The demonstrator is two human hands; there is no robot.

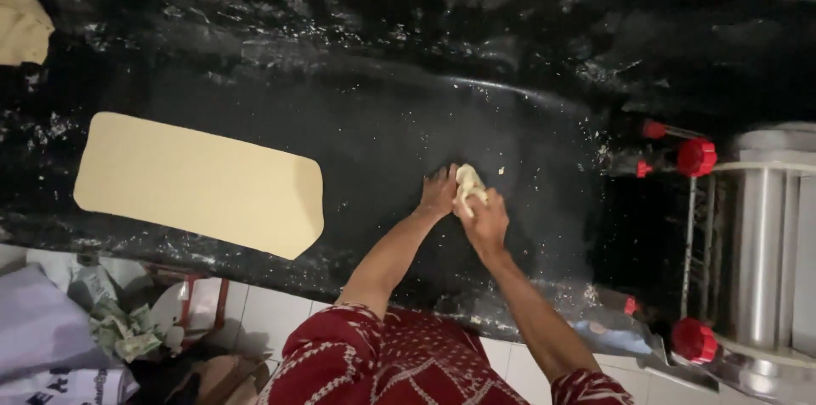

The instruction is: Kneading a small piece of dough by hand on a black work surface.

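A small pale lump of dough (468, 183) sits on a black, flour-dusted work surface (382, 116), and both my hands are on it. My left hand (439, 192) presses against its left side with the fingers spread on the surface. Curled over the lump from the right, my right hand (487, 220) grips it. A flat, rolled-out sheet of pale dough (200, 182) lies to the left, well apart from my hands.
A metal dough-rolling machine (761, 235) with red knobs (697, 157) stands at the right. Another piece of dough (21, 27) lies at the far left edge. White tiled floor, crumpled cloth and paper (127, 333) show below the bench.
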